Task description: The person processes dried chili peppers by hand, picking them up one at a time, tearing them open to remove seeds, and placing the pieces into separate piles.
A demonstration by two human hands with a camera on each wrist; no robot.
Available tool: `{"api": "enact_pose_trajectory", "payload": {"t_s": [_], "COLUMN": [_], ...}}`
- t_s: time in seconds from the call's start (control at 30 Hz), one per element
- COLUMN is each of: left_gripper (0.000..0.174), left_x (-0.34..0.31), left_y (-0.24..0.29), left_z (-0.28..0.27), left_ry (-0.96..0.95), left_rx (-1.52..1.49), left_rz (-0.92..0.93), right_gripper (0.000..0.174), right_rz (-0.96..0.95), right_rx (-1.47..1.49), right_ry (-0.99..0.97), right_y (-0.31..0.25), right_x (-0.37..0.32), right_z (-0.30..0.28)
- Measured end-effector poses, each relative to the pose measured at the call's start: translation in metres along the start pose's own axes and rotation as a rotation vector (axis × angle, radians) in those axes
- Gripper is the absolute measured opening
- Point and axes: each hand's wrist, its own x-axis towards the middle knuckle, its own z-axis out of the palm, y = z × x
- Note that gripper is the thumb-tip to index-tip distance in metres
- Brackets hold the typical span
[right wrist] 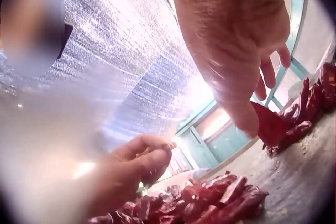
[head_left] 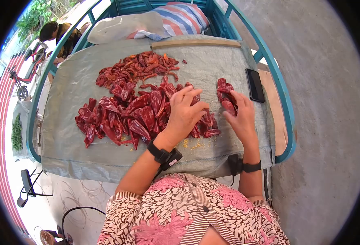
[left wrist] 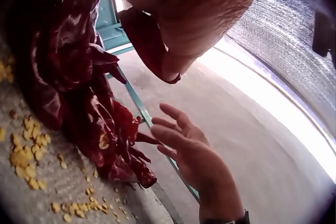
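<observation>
Dark red dried peppers [head_left: 147, 116] lie in a wide heap on a grey-green woven sheet. My left hand [head_left: 182, 116] is over the heap's right end; in the left wrist view its thumb and fingers pinch a dark red pepper [left wrist: 143, 43]. To the right, my right hand [head_left: 242, 116] is at a small group of peppers [head_left: 225, 92], its fingers spread and loosely bent. The right wrist view shows a red pepper [right wrist: 270, 124] by the right thumb; whether they touch is unclear. There, the left hand [right wrist: 139, 163] has its fingertips together.
Smaller, shrivelled peppers [head_left: 135, 67] lie behind the heap. Yellow seeds [head_left: 192, 143] are scattered in front. A black phone [head_left: 255, 85] lies at the right edge, inside the teal rail [head_left: 284, 102]. Sacks [head_left: 127, 27] and a wooden strip [head_left: 196, 43] are at the back.
</observation>
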Motion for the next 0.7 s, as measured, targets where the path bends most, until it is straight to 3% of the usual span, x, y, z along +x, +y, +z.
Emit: {"api": "enact_pose_trajectory", "payload": {"t_s": [0.07,0.2,0.23,0.33,0.43,0.53,0.63,0.7], "left_gripper": [0.023,0.030,0.036,0.039,0.042,0.035,0.028,0.025], "left_x": [0.002,0.000,-0.001,-0.003,-0.003,-0.006,-0.008,-0.008], "left_y": [0.006,0.013,0.019,0.022,0.015,0.005,0.009,0.011], "left_z": [0.000,0.010,0.012,0.010,0.020,0.023,0.033,0.035], "left_ry": [-0.029,-0.083,-0.054,0.002,0.138,-0.154,-0.165,-0.240], "left_rx": [-0.115,-0.443,-0.630,-0.404,-0.162,-0.060,0.105,0.206], "left_rz": [0.005,-0.094,-0.212,-0.213,-0.231,-0.241,-0.059,-0.033], "right_gripper": [0.062,0.036,0.023,0.020,0.020,0.025,0.032,0.033], "right_rz": [0.084,0.327,0.354,0.356,0.413,0.360,0.308,0.249], "right_rx": [0.430,0.876,0.879,0.794,0.602,0.258,0.042,-0.027], "right_ry": [-0.084,-0.197,-0.152,-0.126,0.084,0.191,0.167,0.186], "right_y": [-0.014,-0.032,-0.038,-0.031,-0.019,0.002,0.009,0.009], "right_x": [-0.004,-0.021,-0.021,-0.026,-0.027,-0.029,-0.036,-0.038], "right_z": [-0.003,0.019,0.020,0.022,0.019,0.018,0.018,0.018]}}
